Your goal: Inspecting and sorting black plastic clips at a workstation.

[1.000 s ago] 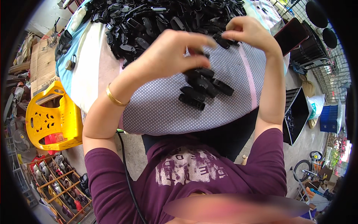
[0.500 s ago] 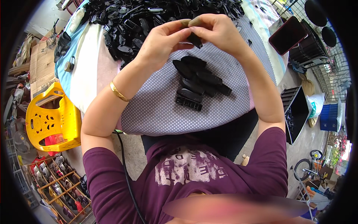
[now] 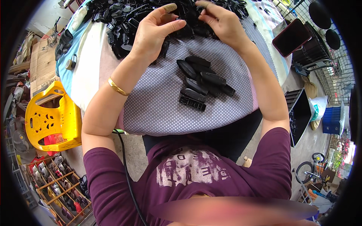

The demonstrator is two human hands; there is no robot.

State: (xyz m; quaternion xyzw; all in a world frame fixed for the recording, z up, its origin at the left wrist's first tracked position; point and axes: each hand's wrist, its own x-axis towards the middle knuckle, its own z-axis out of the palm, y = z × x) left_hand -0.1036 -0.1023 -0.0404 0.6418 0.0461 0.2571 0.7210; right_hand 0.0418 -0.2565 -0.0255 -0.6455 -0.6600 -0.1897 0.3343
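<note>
Over the near edge of a big heap of black plastic pieces point(image 3: 128, 20), my left hand point(image 3: 152, 34) is open, its thumb and forefinger apart. A tan cover wraps that forefinger's tip. To its right, my right hand point(image 3: 224, 26) has its fingers curled and close together at the heap; anything in them blends into the black parts. Nearer to me lies a small group of long, rounded black plastic pieces point(image 3: 213, 78), resembling hair clips. The nearest piece point(image 3: 192, 104) shows a row of teeth or slots.
A patterned grey cloth point(image 3: 151, 113) covers the table. Left of it stand a yellow plastic chair point(image 3: 71, 124) and a cardboard box point(image 3: 43, 69). On the right are a phone point(image 3: 292, 37) and a black bin point(image 3: 301, 116). A black cable point(image 3: 126, 169) runs down by my left arm.
My hands have come apart: they held a dark piece together before. The left has opened and moved left; the right has shifted slightly up and right. The small group stays put.
</note>
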